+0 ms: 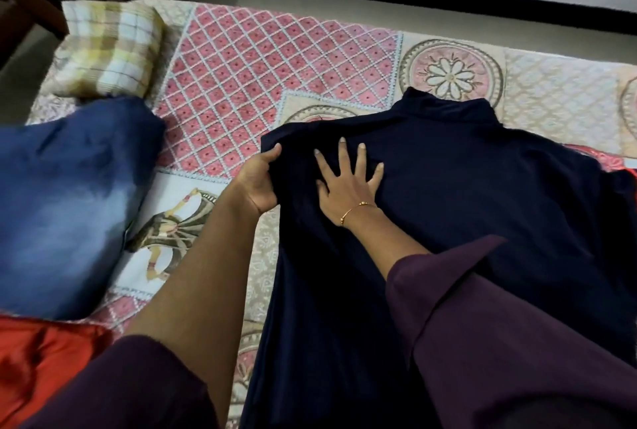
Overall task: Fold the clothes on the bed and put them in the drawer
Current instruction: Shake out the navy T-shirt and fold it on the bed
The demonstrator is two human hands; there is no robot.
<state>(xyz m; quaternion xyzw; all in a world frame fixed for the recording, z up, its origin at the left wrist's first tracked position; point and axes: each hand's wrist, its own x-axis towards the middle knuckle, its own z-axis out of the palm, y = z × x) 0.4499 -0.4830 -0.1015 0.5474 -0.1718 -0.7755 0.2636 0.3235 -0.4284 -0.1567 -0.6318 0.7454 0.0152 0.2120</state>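
Two dark plum sleeves (499,342) fill the bottom of the view, with a bare forearm reaching out of each. Ahead of them, the navy garment (465,194) lies spread on the patterned bedspread (262,59), its collar end pointing away toward the far edge of the bed. At the garment's left edge the left hand (256,184) grasps the cloth, thumb on top and fingers curled under the fold. Just beside it, the right hand (348,184) lies flat on the fabric with its fingers straight and splayed, pressing it down; a thin gold bracelet (355,212) circles that wrist. To the left, a blue faded cloth (69,194) sits bunched on the bedspread, and an orange-red cloth (38,370) lies at the near left corner. A yellow checked pillow (110,52) rests at the far left. Beyond the bed runs pale floor and a white wall with a dark skirting.
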